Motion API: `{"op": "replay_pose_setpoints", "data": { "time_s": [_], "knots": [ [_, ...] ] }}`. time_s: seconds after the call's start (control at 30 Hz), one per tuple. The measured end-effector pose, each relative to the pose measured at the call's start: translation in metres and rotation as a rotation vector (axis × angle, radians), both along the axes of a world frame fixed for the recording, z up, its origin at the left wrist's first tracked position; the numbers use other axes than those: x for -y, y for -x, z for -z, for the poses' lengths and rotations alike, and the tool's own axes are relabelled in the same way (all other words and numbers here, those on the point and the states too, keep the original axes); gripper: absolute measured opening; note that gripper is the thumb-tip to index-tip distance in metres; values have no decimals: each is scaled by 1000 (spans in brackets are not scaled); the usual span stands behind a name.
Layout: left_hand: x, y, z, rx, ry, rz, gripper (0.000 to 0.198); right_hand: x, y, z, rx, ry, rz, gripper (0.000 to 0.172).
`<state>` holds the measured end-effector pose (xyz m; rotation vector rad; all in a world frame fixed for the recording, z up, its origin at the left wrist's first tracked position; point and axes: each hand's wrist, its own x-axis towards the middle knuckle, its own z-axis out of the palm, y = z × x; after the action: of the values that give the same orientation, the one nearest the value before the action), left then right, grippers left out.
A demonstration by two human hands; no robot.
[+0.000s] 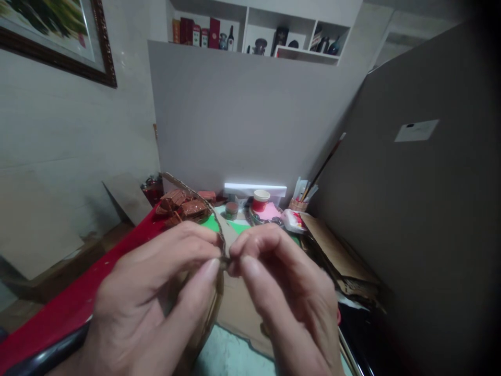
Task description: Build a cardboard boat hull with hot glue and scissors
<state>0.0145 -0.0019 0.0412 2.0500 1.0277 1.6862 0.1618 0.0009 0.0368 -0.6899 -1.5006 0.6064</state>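
Observation:
A thin strip of corrugated cardboard (209, 204) curves from the upper left down to my fingertips. My left hand (152, 292) pinches its lower end between thumb and forefinger. Close beside it, my right hand (291, 290) pinches the same end, its fingertips almost meeting the left ones. The very tip of the strip is hidden between the fingers. Beneath both hands lies a flat brown cardboard sheet (238, 308) on a pale green surface (230, 352).
Several glossy brown pieces (191, 209) lie at the back left on a red cloth (74, 290). Behind my hands are a red-and-white paper cup (261, 201) and a small brown jar (231, 210). Stacked cardboard (344, 250) and a brush holder (299, 204) stand right. A grey panel (250, 115) rises behind.

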Motion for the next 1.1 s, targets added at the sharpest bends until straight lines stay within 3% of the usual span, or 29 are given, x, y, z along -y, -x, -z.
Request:
{"op": "replay_pose_setpoints", "data": {
  "time_s": [0.23,0.43,0.63,0.9,1.1],
  "knots": [
    [-10,12,-6,154,470,304,19,-7,-8,-3,131,-75,0,28],
    [-14,12,-7,467,637,557,14,-5,-10,-3,179,-103,50,13],
    [-12,10,-9,577,675,513,9,3,-14,-10,236,-6,-46,20],
    [-10,7,-8,627,660,494,9,1,-18,-11,358,25,-85,16],
    [-9,8,-5,450,624,481,10,-6,-14,-10,221,34,-65,5]
  ]
}}
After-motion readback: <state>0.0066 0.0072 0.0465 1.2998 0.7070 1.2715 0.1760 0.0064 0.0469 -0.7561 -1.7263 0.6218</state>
